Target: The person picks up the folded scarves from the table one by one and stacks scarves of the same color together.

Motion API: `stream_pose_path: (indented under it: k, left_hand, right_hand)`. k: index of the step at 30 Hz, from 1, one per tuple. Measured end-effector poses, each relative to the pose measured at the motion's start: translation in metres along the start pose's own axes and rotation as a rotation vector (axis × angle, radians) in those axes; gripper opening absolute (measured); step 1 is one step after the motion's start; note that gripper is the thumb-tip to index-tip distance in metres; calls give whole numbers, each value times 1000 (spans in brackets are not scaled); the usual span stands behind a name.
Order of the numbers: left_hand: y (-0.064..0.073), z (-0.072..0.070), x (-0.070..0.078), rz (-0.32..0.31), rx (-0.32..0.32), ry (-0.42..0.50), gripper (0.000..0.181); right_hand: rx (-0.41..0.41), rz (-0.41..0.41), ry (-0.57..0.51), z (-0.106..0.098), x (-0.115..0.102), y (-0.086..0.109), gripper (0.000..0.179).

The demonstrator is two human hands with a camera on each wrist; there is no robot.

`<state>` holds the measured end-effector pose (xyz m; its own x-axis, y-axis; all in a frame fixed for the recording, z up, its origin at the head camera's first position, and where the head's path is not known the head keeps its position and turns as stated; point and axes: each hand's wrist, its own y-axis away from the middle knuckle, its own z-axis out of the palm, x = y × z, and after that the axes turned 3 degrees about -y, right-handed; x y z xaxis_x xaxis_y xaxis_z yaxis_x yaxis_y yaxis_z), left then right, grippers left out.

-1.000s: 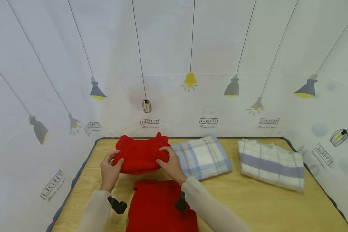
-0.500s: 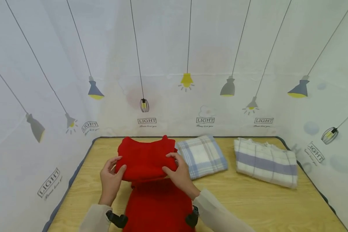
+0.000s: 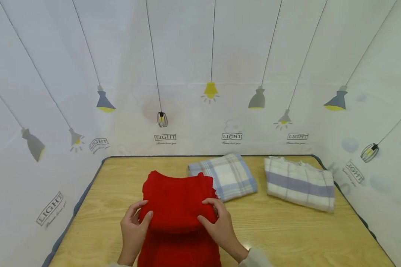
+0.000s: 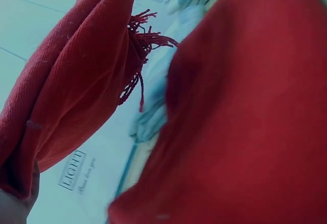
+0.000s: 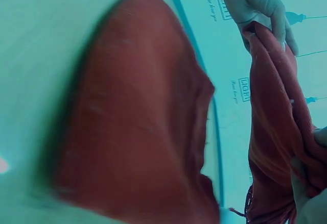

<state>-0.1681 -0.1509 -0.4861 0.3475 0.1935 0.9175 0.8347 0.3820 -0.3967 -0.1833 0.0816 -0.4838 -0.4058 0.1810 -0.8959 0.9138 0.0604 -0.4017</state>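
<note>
Between my two hands hangs a folded red scarf, its fringe dangling from one edge in the left wrist view. My left hand pinches the scarf's left side between thumb and fingers. On its right side my right hand grips it the same way. Below, nearer the person, a second red cloth lies folded on the table, partly covered in the head view by the held scarf. Both wrist views show a gap between the held scarf and this red cloth.
A blue and white plaid cloth lies folded behind the held scarf, to the right. Farther right is a folded white cloth with a purple stripe. The wooden table ends at a lamp-printed curtain.
Both hands have brought the folded red scarf from the table's far side toward the person, until it overlaps the lower red cloth in view. The head view has shifted slightly.
</note>
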Motion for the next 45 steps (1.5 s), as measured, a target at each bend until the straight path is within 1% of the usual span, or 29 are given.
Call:
stream_pose_path:
  k: [2, 4, 5, 8, 10, 11, 12, 14, 16, 18, 21, 22, 24, 27, 30, 32, 35, 37, 40, 43, 45]
  left_hand:
    - [10, -1, -4, -22, 16, -14, 31]
    - [20, -1, -9, -49, 35, -8, 31]
    - [25, 0, -11, -60, 44, -2, 31]
    - [37, 0, -17, -64, 62, -1, 32]
    - [44, 1, -19, -76, 75, -5, 33]
    - [47, 1, -20, -82, 78, -18, 33]
    - [49, 1, -21, -93, 81, -34, 33]
    - [53, 1, -21, -136, 86, -62, 34]
    - [55, 0, -22, -192, 79, -102, 34]
    - [56, -1, -23, -271, 66, -136, 35]
    - [59, -5, -28, -398, 56, -207, 35]
    - [59, -6, -30, -428, 56, -234, 35]
    - [59, -7, -33, -465, 56, -278, 34]
    - [57, -9, -37, -480, 45, -357, 32]
    - [51, -13, -40, -489, 27, -425, 30]
    - [45, -16, -41, -495, 18, -463, 29]
    - [38, -20, -42, -477, 4, -485, 29]
    - [36, -21, -43, -462, -9, -492, 29]
    - [35, -22, -43, -447, -1, -503, 28]
    - [35, -22, -43, -447, 16, -522, 27]
    - [35, -23, -43, -453, 6, -533, 26]
  right_hand:
    - [16, -6, 3, 1, 4, 11, 41]
    - [23, -3, 4, 1, 9, 20, 41]
    - [21, 11, -1, 1, 10, 24, 41]
    - [5, 55, 0, 0, 16, 35, 39]
    - [-5, 69, 11, -1, 21, 42, 38]
    - [-8, 65, 17, -1, 23, 45, 38]
    - [-9, 42, 36, -2, 25, 47, 38]
    - [-2, -4, 77, -2, 31, 53, 39]
    - [6, -42, 109, -3, 35, 56, 39]
    - [10, -41, 131, -5, 39, 59, 39]
    - [-20, 35, 128, -8, 43, 63, 35]
    - [-35, 63, 120, -8, 44, 64, 33]
    - [-66, 123, 94, -8, 48, 66, 31]
    - [-97, 198, 54, -5, 53, 68, 30]
    - [-119, 249, 34, 2, 57, 67, 29]
    - [-140, 256, 38, 7, 57, 65, 29]
    - [-165, 260, 33, 13, 55, 61, 31]
    - [-175, 263, 32, 13, 53, 60, 32]
    - [-191, 261, 35, 12, 51, 58, 32]
    - [-225, 238, 43, 8, 51, 56, 30]
    - [-248, 214, 52, 4, 51, 55, 27]
